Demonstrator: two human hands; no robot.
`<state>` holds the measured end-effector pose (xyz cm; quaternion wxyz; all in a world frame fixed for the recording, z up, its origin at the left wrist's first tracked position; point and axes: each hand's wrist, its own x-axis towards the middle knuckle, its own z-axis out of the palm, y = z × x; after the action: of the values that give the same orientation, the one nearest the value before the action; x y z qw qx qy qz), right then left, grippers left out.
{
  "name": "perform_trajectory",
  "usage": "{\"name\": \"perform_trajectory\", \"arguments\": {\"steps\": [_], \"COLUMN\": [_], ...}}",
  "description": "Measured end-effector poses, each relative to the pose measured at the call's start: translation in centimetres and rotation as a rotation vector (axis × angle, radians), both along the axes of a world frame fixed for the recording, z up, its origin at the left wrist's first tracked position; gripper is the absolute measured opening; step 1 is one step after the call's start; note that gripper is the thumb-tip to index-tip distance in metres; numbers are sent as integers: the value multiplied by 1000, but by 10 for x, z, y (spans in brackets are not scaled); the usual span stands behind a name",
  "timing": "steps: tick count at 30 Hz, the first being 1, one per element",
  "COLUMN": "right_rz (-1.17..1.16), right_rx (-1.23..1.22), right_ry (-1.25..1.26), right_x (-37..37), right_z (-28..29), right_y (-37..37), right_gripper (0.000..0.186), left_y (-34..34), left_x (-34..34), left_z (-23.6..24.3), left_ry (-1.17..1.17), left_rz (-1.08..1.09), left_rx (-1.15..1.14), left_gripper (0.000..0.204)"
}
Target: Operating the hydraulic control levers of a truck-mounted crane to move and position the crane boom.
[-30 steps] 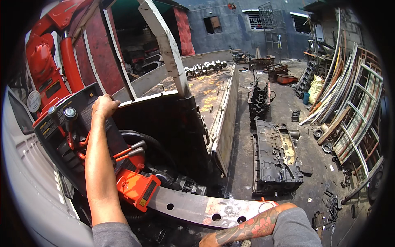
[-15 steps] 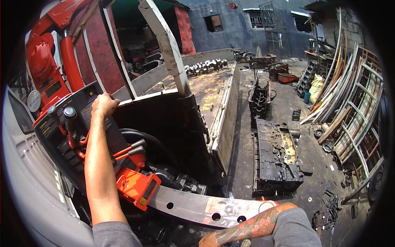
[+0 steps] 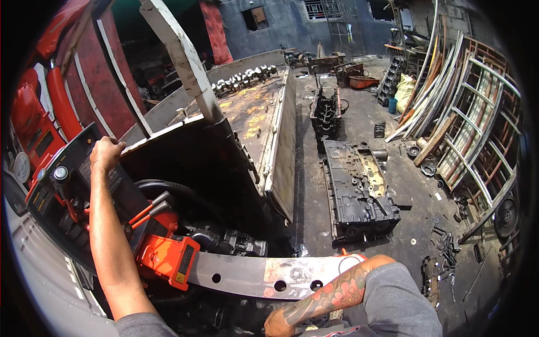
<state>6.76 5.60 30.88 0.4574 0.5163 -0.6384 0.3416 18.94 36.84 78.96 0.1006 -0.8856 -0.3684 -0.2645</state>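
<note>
Left hand [image 3: 106, 154] clasping control panel [image 3: 76, 151] edge (grasp partly hidden) — right hand [image 3: 276, 324] apart, cut off, grip unclear

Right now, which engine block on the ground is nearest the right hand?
The large dark block with the tan patch on top; the narrower black block sits behind it, farther from the right hand.

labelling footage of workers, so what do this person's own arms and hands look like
The left sleeve and right sleeve are grey and leave the forearms bare. No glove shows on the left hand or the right hand. A large tattoo with rounded, flower-like shapes marks the right forearm.
</note>
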Motion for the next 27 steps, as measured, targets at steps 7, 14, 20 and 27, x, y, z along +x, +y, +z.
{"name": "perform_trajectory", "arguments": {"steps": [7, 14, 20, 27], "right_rz": [-14, -15, -17, -17], "right_rx": [-1, -5, -10, -12], "right_ry": [5, -1, -6, -31], "right_x": [-6, -5, -7, -9], "right_z": [9, 15, 16, 0], "right_y": [6, 5, 6, 5], "right_gripper": [36, 36, 36, 35], "left_y": [-4, -6, -4, 0], "left_x": [-1, -2, -2, -1], "left_z": [0, -1, 0, 0], "left_ry": [-7, -7, 9, 3], "left_rz": [-50, -24, -24, -28], "left_rx": [4, -3, 8, -7], "left_gripper": [39, 40, 41, 41]}}
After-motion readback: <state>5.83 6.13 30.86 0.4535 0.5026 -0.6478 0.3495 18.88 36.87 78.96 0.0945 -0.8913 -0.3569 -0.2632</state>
